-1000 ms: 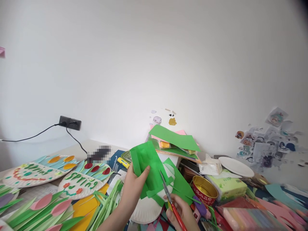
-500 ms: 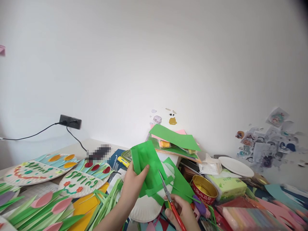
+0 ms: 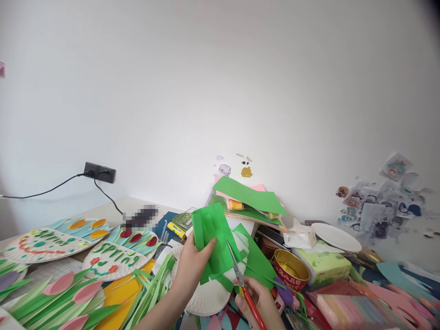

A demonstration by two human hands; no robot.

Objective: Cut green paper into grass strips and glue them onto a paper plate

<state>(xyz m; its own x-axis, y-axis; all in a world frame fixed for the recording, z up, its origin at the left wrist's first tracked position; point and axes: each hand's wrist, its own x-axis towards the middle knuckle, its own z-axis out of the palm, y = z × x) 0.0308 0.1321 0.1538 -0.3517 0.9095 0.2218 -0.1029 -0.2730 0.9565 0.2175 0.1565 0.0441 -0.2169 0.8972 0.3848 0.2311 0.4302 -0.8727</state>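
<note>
My left hand (image 3: 195, 256) grips a folded sheet of green paper (image 3: 213, 229), thumb on top and fingers behind it. In my right hand (image 3: 256, 300) is a pair of scissors (image 3: 249, 305) with red handles. Their blades point up and left, lying against the paper's lower right side; whether they are fully closed is hard to see. Below the hands lies a white paper plate (image 3: 208, 300) with green paper scraps (image 3: 223, 280) over it. Another green sheet (image 3: 256, 259) rests just behind the scissors.
Decorated "Spring" plates (image 3: 113, 259) and paper tulips (image 3: 62, 286) cover the left side. Thin green strips (image 3: 154, 284) lie beside my left forearm. At right are a red and gold tin (image 3: 292, 275), a tissue pack (image 3: 325, 266) and a white plate (image 3: 336, 237). Stacked papers (image 3: 249, 195) lean by the wall.
A narrow green strip crossing the held paper's lower edge has come away and lies lower, among the scraps. The held paper has shifted slightly right; the scissors have hardly moved.
</note>
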